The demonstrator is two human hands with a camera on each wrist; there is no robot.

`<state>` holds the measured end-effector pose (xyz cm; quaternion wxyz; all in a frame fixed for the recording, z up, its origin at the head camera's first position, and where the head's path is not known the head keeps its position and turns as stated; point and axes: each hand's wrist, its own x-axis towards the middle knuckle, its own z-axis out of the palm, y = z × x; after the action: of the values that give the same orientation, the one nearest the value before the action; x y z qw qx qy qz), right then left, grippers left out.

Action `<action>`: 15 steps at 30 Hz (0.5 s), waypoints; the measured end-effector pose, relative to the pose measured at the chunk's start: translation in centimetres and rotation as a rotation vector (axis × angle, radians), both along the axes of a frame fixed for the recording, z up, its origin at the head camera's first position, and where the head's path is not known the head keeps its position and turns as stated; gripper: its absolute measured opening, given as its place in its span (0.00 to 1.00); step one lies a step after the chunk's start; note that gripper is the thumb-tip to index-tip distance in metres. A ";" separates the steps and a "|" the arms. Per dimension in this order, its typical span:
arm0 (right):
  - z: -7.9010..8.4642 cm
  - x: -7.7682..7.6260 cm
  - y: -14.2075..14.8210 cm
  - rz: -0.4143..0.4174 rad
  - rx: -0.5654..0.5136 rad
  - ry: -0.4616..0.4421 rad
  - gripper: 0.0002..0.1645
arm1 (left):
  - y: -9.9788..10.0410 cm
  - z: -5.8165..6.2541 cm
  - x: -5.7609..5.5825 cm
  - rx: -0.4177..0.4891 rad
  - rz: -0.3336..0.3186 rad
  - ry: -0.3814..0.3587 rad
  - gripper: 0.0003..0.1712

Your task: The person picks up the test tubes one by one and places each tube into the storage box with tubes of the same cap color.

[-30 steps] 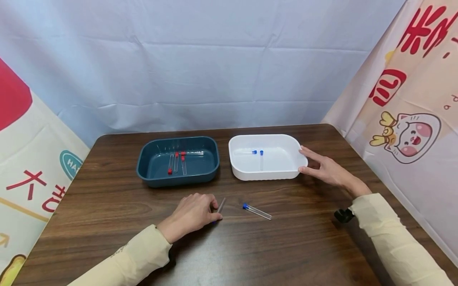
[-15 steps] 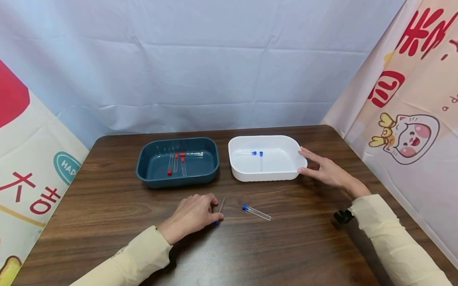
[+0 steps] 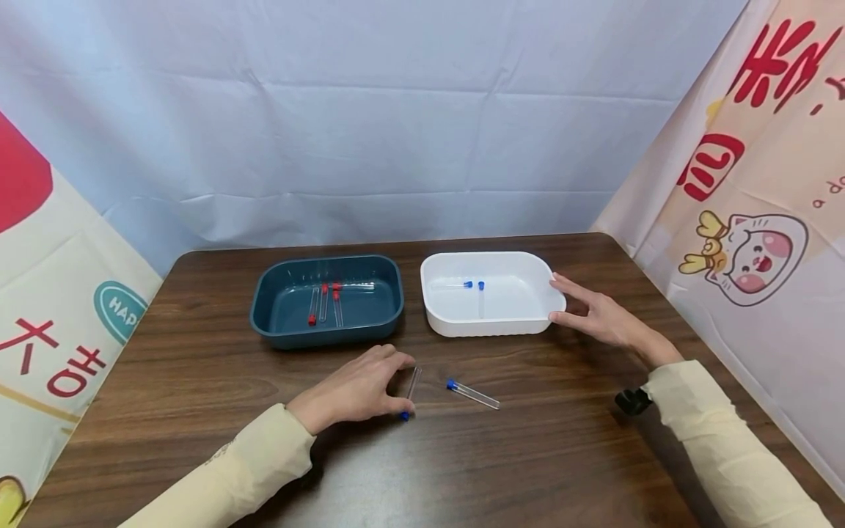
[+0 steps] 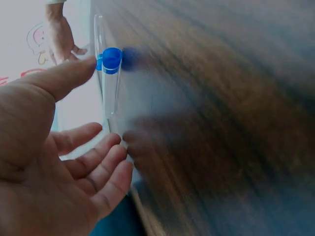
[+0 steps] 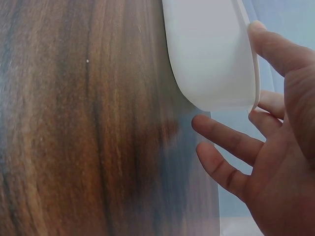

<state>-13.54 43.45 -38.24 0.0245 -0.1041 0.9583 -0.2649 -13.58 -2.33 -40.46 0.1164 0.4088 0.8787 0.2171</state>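
Observation:
My left hand (image 3: 359, 385) is low over the table with thumb and fingers spread around a clear test tube (image 3: 414, 385) with a blue cap. In the left wrist view the thumb tip is right beside the cap (image 4: 112, 58), and the other fingers are apart from the tube. A second blue-capped test tube (image 3: 477, 396) lies just to the right. My right hand (image 3: 604, 315) rests at the right end of the white tray (image 3: 488, 326), its fingers spread and fairly straight. In the right wrist view the thumb touches the tray's rim.
Several red-capped test tubes (image 3: 323, 302) lie in a dark teal tray (image 3: 330, 337) at the back left. Two blue-capped tubes (image 3: 481, 297) are inside the white tray. A pale cloth (image 3: 396, 147) hangs behind the brown wooden table (image 3: 528, 455).
My left hand's thumb and fingers have spread wider, and more of the tube beside them shows, including its blue cap. The right hand has stayed at the white tray.

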 end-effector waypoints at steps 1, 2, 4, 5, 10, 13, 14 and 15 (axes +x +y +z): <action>0.0 0.0 0.0 0.000 -0.001 -0.001 0.46 | 0.0 0.0 -0.1 -0.003 -0.015 0.002 0.39; 0.0 0.0 0.0 0.000 -0.002 -0.001 0.46 | 0.1 0.1 -0.2 -0.009 -0.027 0.002 0.41; 0.0 0.0 0.0 -0.001 0.000 -0.002 0.46 | 0.2 0.1 -0.3 -0.018 -0.047 0.003 0.43; 0.0 0.0 0.0 -0.002 0.001 -0.003 0.46 | 0.2 0.1 -0.4 -0.022 -0.055 0.001 0.44; 0.0 0.0 0.0 -0.004 0.000 -0.006 0.46 | 0.1 0.1 -0.7 -0.037 -0.084 -0.007 0.49; 0.0 0.0 0.0 -0.003 -0.004 -0.007 0.46 | 0.1 0.1 -0.9 -0.046 -0.103 -0.002 0.51; 0.0 0.0 0.0 -0.003 -0.004 -0.008 0.46 | 0.1 0.1 -0.9 -0.052 -0.108 -0.001 0.51; 0.0 0.0 0.0 -0.003 -0.005 -0.008 0.46 | 0.1 0.1 -0.9 -0.058 -0.111 -0.001 0.52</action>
<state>-13.54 43.49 -38.24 0.0279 -0.1017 0.9577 -0.2677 -14.51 -2.28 -40.36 0.1404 0.4535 0.8605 0.1850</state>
